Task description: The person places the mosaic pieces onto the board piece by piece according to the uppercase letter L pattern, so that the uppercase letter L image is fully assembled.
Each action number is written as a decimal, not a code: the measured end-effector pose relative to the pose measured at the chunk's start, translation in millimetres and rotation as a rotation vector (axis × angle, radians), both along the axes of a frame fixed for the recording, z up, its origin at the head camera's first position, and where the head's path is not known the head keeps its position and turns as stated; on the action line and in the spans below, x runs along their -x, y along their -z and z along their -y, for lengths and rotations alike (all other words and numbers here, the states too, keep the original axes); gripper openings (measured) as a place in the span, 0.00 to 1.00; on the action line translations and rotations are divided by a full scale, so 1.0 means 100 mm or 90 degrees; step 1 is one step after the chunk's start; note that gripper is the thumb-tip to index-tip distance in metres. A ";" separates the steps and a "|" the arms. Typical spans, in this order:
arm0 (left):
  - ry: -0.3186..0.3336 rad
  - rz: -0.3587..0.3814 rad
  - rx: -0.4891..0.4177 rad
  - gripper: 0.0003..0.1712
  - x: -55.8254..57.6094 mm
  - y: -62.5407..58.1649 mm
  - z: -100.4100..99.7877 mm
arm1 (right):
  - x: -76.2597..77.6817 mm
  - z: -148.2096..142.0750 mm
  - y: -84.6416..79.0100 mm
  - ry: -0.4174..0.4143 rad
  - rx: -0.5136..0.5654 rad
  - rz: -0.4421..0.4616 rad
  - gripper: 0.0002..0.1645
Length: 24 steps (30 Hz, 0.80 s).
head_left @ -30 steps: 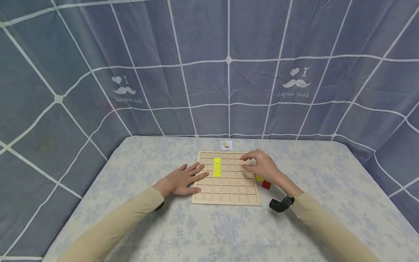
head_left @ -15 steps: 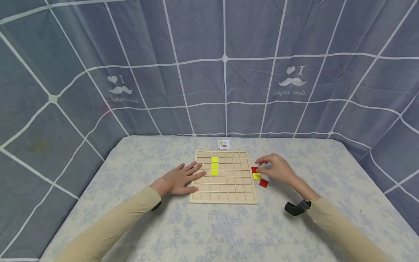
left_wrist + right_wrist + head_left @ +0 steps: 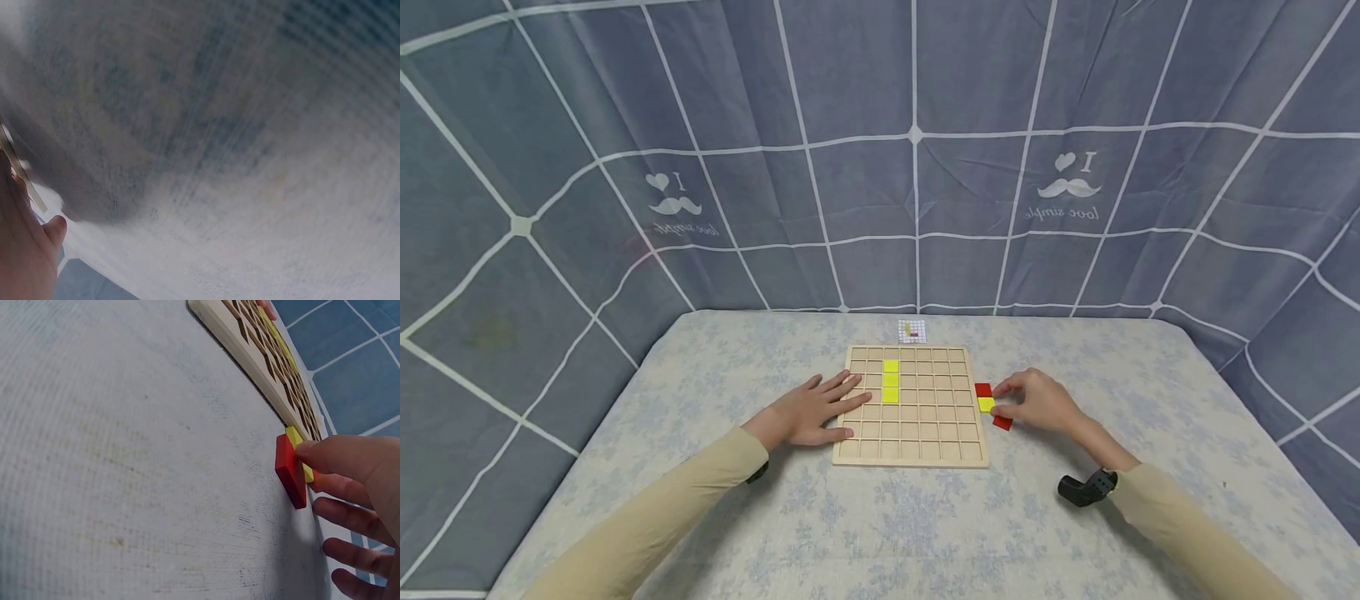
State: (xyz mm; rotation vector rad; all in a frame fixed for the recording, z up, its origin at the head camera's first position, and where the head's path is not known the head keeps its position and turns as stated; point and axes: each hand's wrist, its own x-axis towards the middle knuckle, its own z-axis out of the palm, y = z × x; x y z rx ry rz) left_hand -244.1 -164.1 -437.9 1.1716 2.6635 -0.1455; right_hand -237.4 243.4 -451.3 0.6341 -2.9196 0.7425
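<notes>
Yellow square tile [image 3: 986, 405], head view: between two red square tiles [image 3: 983, 389], beside right edge of light wooden grid board [image 3: 910, 430]; right hand [image 3: 1041, 402] at it, left hand [image 3: 812, 414] over left edge, fingers wide. Left wrist: pale cloth [image 3: 250, 206] stretching beside hand. Right wrist: thumb at tile; pinching, cannot tell.

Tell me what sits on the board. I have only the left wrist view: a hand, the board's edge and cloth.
Observer: Three yellow tiles form a column on the wooden board.
Reviewer: Anything going on beside it?
Observer: Yes, the right hand is at a fourth yellow tile, just off the board's right side; whether it is pinched I can't tell.
Reviewer: Does that tile lie alone?
Observer: No, it lies between a far red tile and a near red tile.
</notes>
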 end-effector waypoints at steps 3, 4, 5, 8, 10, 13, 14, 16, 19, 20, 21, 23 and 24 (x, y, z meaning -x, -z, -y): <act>0.003 0.001 -0.005 0.38 0.00 0.00 0.01 | 0.00 0.01 0.01 0.004 -0.002 0.000 0.15; 0.004 0.002 -0.007 0.38 0.00 0.00 0.01 | 0.00 0.02 0.01 0.004 -0.002 -0.001 0.14; 0.004 0.002 -0.006 0.38 0.00 0.00 0.01 | 0.00 0.02 0.01 0.006 -0.003 0.000 0.14; 0.002 0.002 -0.005 0.38 -0.01 0.00 0.01 | 0.00 0.03 0.01 0.012 -0.009 0.003 0.14; 0.000 -0.001 0.000 0.38 0.00 0.01 0.00 | 0.00 0.03 0.00 0.015 -0.015 0.010 0.14; -0.001 -0.005 0.006 0.38 0.00 0.03 0.00 | 0.01 0.03 0.00 0.019 -0.025 0.020 0.15; -0.001 -0.006 0.003 0.38 0.00 0.03 0.00 | 0.01 0.03 -0.01 0.018 -0.027 0.023 0.15; 0.001 -0.007 -0.001 0.38 0.01 0.04 0.00 | 0.02 0.03 -0.01 0.016 -0.030 0.027 0.15; 0.004 -0.006 -0.005 0.38 0.01 0.05 0.00 | 0.02 0.03 -0.02 0.009 -0.039 0.028 0.14; 0.005 -0.006 -0.007 0.38 0.01 0.04 0.01 | 0.03 0.03 -0.02 0.005 -0.043 0.026 0.14; 0.004 -0.006 -0.005 0.38 0.01 0.04 0.00 | 0.03 0.03 -0.03 0.001 -0.048 0.022 0.13; 0.001 -0.006 -0.003 0.38 0.01 0.04 0.00 | 0.03 0.04 -0.03 -0.006 -0.060 0.015 0.12; -0.001 -0.005 -0.003 0.38 0.01 0.04 0.00 | 0.03 0.04 -0.04 -0.010 -0.066 0.010 0.12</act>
